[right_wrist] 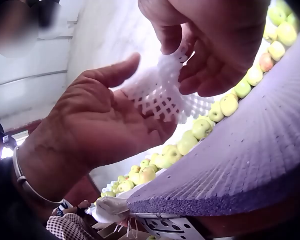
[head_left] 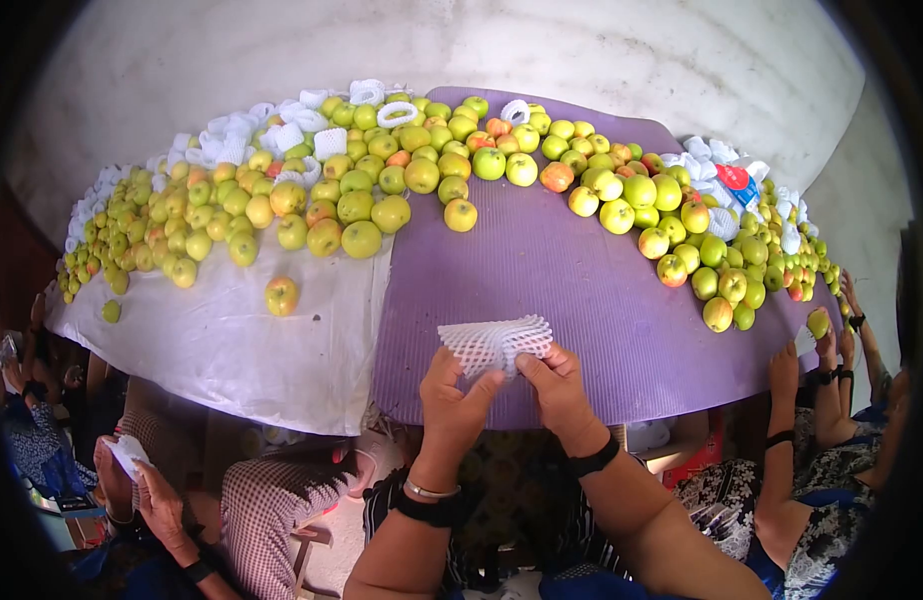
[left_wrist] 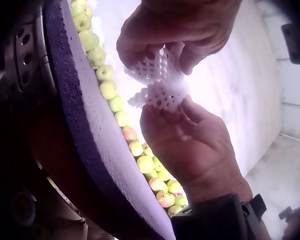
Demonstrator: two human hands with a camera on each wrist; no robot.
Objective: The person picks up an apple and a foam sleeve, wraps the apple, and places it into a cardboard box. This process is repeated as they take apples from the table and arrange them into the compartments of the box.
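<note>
A white foam fruit net (head_left: 497,345) is between my two hands above the purple mat, its mesh spread wide at the top. My left hand (head_left: 457,405) holds its left part, with the fingers behind the mesh. In the right wrist view, the left thumb (right_wrist: 124,71) stands up away from the palm while the net (right_wrist: 157,97) lies across the fingers. My right hand (head_left: 562,395) pinches the net between thumb and fingers on the other side. The right hand (left_wrist: 187,140) is the lower one in the left wrist view. No apple is in either hand.
Heaped green and reddish apples (head_left: 362,238) span the table, with white foam nets (head_left: 222,140) behind them. One apple (head_left: 282,296) lies apart on the white sheet (head_left: 312,360). The purple mat (head_left: 562,280) runs beneath my hands. Other people's hands (head_left: 147,490) work at both sides.
</note>
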